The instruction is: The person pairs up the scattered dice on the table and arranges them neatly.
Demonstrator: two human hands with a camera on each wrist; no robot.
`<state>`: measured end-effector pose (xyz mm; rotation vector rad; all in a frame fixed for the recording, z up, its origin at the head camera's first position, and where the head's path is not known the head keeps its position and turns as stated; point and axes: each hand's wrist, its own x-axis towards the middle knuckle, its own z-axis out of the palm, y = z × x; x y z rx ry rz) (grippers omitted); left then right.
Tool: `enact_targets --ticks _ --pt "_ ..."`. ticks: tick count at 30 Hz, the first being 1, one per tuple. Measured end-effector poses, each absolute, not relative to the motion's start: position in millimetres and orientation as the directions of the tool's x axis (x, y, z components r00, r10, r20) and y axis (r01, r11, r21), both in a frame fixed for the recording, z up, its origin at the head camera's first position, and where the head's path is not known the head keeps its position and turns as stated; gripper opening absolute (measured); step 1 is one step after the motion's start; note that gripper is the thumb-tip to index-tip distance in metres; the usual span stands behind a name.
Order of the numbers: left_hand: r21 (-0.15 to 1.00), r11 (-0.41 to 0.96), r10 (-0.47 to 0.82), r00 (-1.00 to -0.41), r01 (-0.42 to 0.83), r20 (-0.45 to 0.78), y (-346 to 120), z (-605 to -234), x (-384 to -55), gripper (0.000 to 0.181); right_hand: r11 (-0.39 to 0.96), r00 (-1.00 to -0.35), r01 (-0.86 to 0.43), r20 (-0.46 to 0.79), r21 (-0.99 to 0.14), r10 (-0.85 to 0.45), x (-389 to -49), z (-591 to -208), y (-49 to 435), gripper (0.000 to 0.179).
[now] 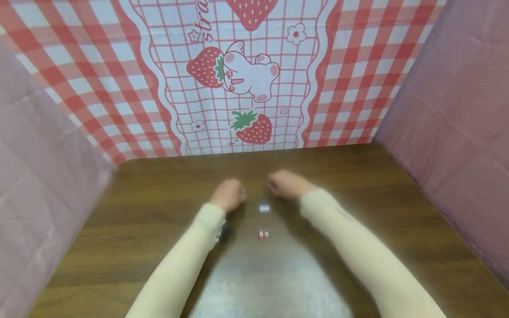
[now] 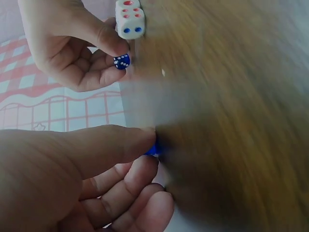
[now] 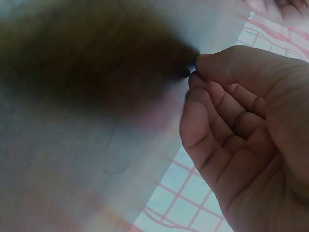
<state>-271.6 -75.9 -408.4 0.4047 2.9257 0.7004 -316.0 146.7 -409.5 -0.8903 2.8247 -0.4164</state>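
Note:
My left hand (image 1: 228,195) pinches a small blue die (image 2: 152,149) between thumb and forefinger, close over the wooden table. Most of that die is hidden by the fingertips. Opposite it, my right hand (image 1: 290,184) pinches a dark blue die with white pips (image 2: 122,61), its pips showing in the left wrist view. From the right wrist view only a blue sliver of this die (image 3: 192,64) shows at the thumb tip. Between the hands and a little nearer to me, a pair of white dice (image 1: 264,208) with red and blue pips sits side by side.
Two red dice (image 1: 263,235) lie nearer on the wooden table (image 1: 270,278). Beside my left sleeve is a dark item with white marks (image 1: 224,232), partly covered. A strawberry-print cloth (image 1: 294,88) hangs at the back, with pink cloth walls (image 1: 457,119) at both sides.

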Motion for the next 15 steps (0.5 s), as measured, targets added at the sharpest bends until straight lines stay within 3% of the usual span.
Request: enact_targets --ticks 4,15 --pt "0.497 0.837 0.284 -0.958 0.227 -0.041 -70.7 -409.3 -274.0 0.018 0.776 -0.811 -0.527 -0.069 -0.347 -0.581 -310.7 -408.6 148.4 0.015" --pt "0.541 0.813 0.283 -0.958 0.215 -0.045 -62.8 -407.9 -275.9 0.02 0.787 -0.827 -0.488 -0.089 -0.376 -0.555 -311.2 -411.6 157.9 0.019"
